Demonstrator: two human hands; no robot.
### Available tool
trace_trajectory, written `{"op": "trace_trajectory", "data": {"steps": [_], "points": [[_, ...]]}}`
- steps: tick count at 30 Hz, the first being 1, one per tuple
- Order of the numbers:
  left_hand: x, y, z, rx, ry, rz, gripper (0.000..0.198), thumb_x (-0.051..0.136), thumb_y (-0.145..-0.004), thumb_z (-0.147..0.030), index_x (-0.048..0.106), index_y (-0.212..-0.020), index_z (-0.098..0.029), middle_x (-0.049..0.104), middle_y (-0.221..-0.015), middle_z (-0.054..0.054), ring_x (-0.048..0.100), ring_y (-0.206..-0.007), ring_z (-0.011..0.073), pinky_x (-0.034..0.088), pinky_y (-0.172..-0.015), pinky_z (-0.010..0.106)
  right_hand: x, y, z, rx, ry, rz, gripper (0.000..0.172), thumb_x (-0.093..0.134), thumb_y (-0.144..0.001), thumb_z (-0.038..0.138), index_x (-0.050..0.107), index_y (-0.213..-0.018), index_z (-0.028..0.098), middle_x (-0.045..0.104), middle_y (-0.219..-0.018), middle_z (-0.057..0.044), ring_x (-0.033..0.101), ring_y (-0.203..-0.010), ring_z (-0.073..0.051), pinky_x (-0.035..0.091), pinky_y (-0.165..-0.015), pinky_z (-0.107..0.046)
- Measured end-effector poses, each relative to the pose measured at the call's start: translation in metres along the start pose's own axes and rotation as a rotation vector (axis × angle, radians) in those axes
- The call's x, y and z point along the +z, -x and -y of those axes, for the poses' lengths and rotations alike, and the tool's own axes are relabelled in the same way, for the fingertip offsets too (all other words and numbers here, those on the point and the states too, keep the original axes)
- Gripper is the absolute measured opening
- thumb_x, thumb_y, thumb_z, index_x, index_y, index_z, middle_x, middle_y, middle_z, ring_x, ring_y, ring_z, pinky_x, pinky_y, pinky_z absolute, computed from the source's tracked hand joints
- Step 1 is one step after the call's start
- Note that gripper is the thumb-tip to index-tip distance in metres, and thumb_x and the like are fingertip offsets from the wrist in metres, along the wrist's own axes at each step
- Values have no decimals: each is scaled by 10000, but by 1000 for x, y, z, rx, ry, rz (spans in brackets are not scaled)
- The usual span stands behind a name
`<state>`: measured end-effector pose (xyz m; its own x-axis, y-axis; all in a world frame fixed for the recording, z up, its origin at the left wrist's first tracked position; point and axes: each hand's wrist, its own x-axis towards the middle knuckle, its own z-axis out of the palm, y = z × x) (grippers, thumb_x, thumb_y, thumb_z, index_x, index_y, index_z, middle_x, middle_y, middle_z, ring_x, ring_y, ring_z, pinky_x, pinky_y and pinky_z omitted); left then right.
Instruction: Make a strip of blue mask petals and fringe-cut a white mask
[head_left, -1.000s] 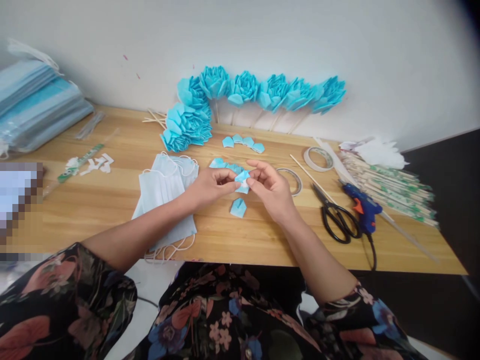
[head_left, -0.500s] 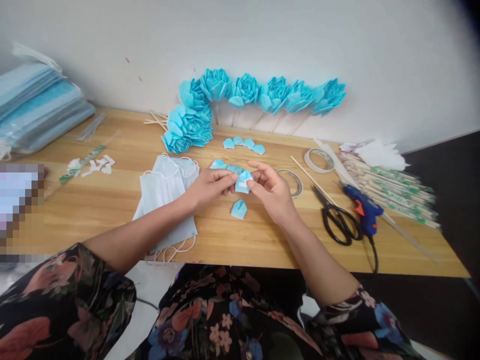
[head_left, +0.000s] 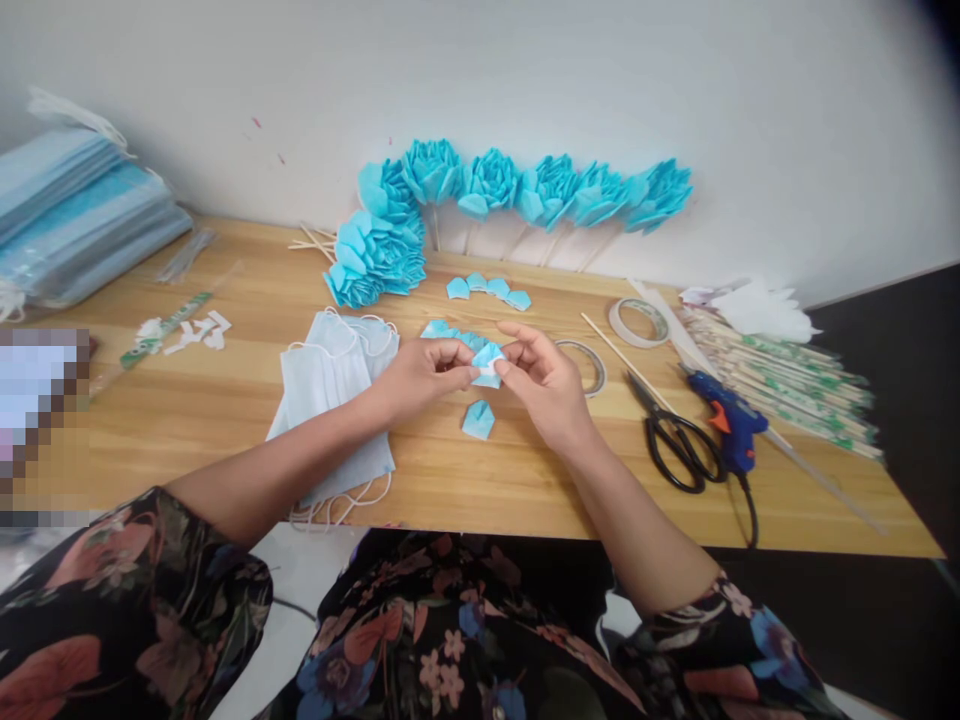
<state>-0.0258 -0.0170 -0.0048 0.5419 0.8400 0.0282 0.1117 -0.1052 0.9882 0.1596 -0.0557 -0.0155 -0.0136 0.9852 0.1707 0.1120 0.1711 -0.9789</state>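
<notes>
Head view shows the left hand (head_left: pixel 420 375) and the right hand (head_left: pixel 544 380) both pinching 1 small folded blue paper petal (head_left: pixel 487 362) between fingertips, just above the wooden tabletop (head_left: pixel 225 400). Another folded blue petal (head_left: pixel 478 419) lies right below. Pale blue face masks (head_left: pixel 330 390) sit by the left hand. Black scissors (head_left: pixel 679 445) lie off to the right.
</notes>
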Motion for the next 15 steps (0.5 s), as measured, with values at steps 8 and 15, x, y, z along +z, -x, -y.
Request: {"op": "trace_trajectory", "data": {"steps": [8,15], "points": [[-1,1,-2,4,-3,12,204,654,-806,-321,635,-686,-156,572,-618,-21,464,-597,93,361,-584,237,-1,0,-1,3,24,-10,398,663,-842,302,601,-1233,255,658,-824,23,609,-747,-136,510,-713,-314],[-2,0,-3,-49,40,-23,326,605,-847,-433,645,-676,-159,632,-653,10,499,-601,97,404,-584,235,-3,-1,0,15,-19,-33,404,672,-830,292,597,-1223,237,657,-813,23,609,-728,-134,517,-717,-319]]}}
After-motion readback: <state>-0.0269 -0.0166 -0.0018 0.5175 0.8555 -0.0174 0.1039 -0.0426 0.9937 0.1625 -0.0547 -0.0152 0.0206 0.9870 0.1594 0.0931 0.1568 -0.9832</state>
